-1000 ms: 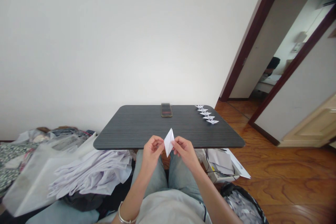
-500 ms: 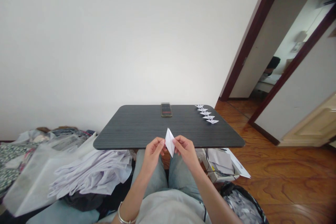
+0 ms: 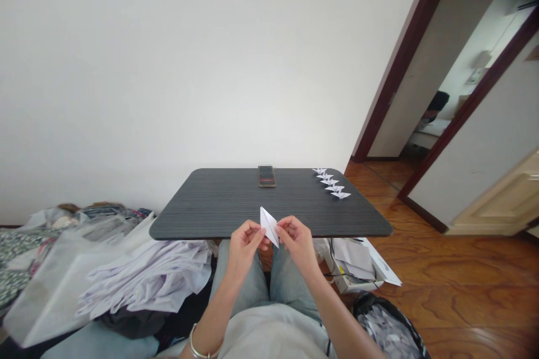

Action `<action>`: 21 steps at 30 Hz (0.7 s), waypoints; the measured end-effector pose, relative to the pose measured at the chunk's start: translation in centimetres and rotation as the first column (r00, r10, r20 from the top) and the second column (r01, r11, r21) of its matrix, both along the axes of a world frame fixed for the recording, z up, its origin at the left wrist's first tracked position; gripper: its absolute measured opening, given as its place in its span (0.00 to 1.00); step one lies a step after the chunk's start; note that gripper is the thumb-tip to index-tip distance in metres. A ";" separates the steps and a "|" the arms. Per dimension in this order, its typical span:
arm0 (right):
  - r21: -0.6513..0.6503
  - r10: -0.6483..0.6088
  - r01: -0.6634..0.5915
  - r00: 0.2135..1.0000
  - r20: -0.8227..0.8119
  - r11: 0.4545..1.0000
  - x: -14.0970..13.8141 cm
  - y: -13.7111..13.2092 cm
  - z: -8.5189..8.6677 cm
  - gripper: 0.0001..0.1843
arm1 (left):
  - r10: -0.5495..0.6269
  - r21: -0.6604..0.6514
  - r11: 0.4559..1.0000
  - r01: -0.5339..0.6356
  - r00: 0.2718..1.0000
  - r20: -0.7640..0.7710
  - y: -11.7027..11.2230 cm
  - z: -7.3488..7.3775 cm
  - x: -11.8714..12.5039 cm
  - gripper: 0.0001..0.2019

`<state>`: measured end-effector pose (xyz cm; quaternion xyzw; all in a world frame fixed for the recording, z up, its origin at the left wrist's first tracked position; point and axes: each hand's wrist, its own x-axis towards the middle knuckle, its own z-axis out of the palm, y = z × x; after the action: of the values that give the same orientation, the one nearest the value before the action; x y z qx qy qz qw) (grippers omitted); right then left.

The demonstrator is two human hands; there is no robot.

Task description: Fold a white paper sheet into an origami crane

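A folded piece of white paper, diamond-shaped with a crease along its length, is held up just over the table's near edge. My left hand pinches its left side between thumb and fingers. On the opposite side, my right hand grips the paper's right edge the same way. The paper's upper point tilts to the left. Several folded white paper cranes stand in a slanting row on the right part of the dark table.
A phone lies at the table's back edge, by the wall. To the left are piled white cloth and plastic wrapping. On the floor at right stand a box of papers and a black-lined bin of scraps.
The folded paper has turned, its top point swinging left, and it shows a broader face with a slanting crease. Both hands keep hold of it in nearly the same place.
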<state>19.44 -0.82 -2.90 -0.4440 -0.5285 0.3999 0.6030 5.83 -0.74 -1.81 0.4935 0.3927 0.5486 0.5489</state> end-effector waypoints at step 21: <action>0.059 -0.073 0.075 0.997 -0.025 0.995 -0.1 0.2 0.2 0.09 | 0.033 0.093 0.995 -0.025 0.996 -0.077 0.0 0.1 -0.1 0.10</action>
<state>19.36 -0.66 -2.67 -0.4405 -0.5163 0.3664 0.6365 5.76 -0.78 -1.76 0.5337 0.3953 0.5543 0.5016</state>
